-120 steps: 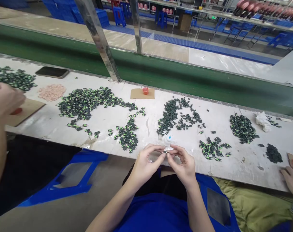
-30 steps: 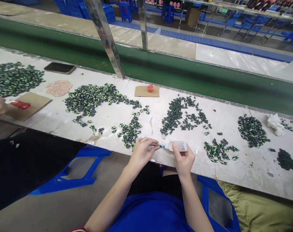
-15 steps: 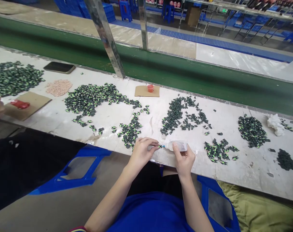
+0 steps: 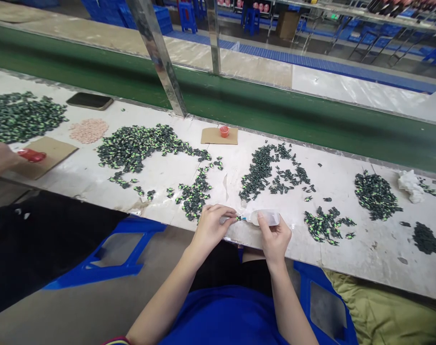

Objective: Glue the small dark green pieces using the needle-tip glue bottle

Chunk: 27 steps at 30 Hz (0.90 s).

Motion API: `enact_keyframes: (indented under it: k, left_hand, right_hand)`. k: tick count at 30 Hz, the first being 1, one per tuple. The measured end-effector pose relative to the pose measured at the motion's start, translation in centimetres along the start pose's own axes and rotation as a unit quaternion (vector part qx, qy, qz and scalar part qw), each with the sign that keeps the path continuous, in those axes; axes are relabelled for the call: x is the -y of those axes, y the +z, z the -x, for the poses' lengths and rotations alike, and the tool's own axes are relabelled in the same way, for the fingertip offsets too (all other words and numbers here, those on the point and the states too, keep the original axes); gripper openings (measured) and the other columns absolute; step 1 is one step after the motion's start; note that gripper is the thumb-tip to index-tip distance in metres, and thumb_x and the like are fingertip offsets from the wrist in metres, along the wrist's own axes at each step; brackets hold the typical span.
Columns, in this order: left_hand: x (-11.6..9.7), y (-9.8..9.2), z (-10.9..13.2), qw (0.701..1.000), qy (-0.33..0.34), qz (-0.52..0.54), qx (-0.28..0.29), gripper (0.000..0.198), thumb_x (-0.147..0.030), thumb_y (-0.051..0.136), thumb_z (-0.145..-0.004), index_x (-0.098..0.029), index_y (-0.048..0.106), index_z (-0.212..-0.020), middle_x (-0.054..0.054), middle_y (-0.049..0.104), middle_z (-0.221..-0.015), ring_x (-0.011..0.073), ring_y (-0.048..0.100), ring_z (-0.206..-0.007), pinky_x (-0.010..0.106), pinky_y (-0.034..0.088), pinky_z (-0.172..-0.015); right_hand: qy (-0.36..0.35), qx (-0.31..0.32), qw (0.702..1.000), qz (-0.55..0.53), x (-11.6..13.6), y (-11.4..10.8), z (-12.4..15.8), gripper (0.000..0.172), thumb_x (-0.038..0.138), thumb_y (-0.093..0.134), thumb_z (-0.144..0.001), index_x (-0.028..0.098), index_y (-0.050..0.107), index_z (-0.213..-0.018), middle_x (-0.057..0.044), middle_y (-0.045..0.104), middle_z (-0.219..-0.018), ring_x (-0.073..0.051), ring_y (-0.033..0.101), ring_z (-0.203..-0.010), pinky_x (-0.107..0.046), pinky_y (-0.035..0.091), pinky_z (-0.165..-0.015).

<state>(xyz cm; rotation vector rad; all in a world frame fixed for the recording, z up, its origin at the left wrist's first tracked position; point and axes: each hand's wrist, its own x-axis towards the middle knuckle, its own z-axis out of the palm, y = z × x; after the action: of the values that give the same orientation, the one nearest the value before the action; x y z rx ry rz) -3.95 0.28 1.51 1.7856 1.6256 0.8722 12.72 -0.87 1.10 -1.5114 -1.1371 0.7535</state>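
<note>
Dark green parts lie heaped far left of the clear bottle, beyond a co-worker's hand; next, nearer the bottle, come brown cardboard, a pinkish pile and a dark-and-lime heap. Just left of the bottle, the left hand pinches a tiny dark piece between thumb and fingertips, at the bottle's blue tip; whether tip and piece touch is too small to tell. The right hand is closed around the bottle, and right of the bottle sits a dark-and-lime cluster, then crumpled white tissue
</note>
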Motion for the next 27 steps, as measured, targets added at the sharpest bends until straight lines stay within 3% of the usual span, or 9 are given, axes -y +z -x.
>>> enact_keyframes:
  k: [6,13,20,24,27]
  left_hand:
    - [0.0,0.0,0.0,1.0,0.002,-0.001,0.001,0.01,-0.018,0.073,-0.072,-0.023,0.069,-0.08,0.0,0.077,-0.08,0.0211,0.071,-0.079,0.039,0.042,-0.085]
    - [0.3,0.2,0.1,0.999,0.026,-0.019,0.002,0.013,-0.015,0.07,-0.075,-0.023,0.069,-0.084,0.001,0.076,-0.084,0.0226,0.066,-0.089,0.041,0.041,-0.086]
    - [0.5,0.8,0.7,0.995,0.068,-0.061,-0.028,0.012,-0.017,0.069,-0.079,-0.025,0.072,-0.088,0.004,0.071,-0.098,0.0248,0.058,-0.101,0.044,0.04,-0.088]
    - [0.7,1.1,0.8,0.995,0.078,-0.057,-0.035,0.012,-0.016,0.065,-0.081,-0.025,0.072,-0.083,0.004,0.07,-0.098,0.0246,0.057,-0.101,0.043,0.042,-0.087]
    - [1.0,1.0,0.8,0.995,0.078,-0.046,-0.052,0.014,-0.014,0.063,-0.082,-0.025,0.072,-0.083,0.004,0.071,-0.097,0.0257,0.057,-0.102,0.044,0.043,-0.089]
  right_hand:
    - [0.015,-0.017,1.0,-0.022,0.4,0.1,-0.1,0.031,0.044,0.069,-0.072,0.016,0.06,-0.064,0.001,0.06,-0.055,-0.014,0.053,-0.053,-0.024,0.044,-0.052]
    - [0.038,-0.078,0.992,-0.093,0.1,-1.4,-1.2,0.033,0.045,0.072,-0.068,0.017,0.058,-0.076,-0.001,0.065,-0.065,-0.016,0.061,-0.059,-0.029,0.05,-0.057]
    - [0.007,0.057,0.996,-0.075,0.2,-0.3,-1.7,0.044,0.032,0.078,-0.063,0.025,0.04,-0.086,-0.007,0.074,-0.097,-0.023,0.07,-0.094,-0.041,0.052,-0.089]
    - [0.013,0.131,0.989,-0.064,0.2,0.1,-1.9,0.048,0.033,0.081,-0.06,0.025,0.045,-0.089,-0.007,0.074,-0.102,-0.024,0.07,-0.096,-0.041,0.054,-0.087]
    - [-0.001,0.166,0.985,-0.045,0.5,-1.1,-2.8,0.05,0.037,0.081,-0.059,0.024,0.054,-0.099,-0.008,0.072,-0.106,-0.025,0.068,-0.099,-0.039,0.055,-0.081]
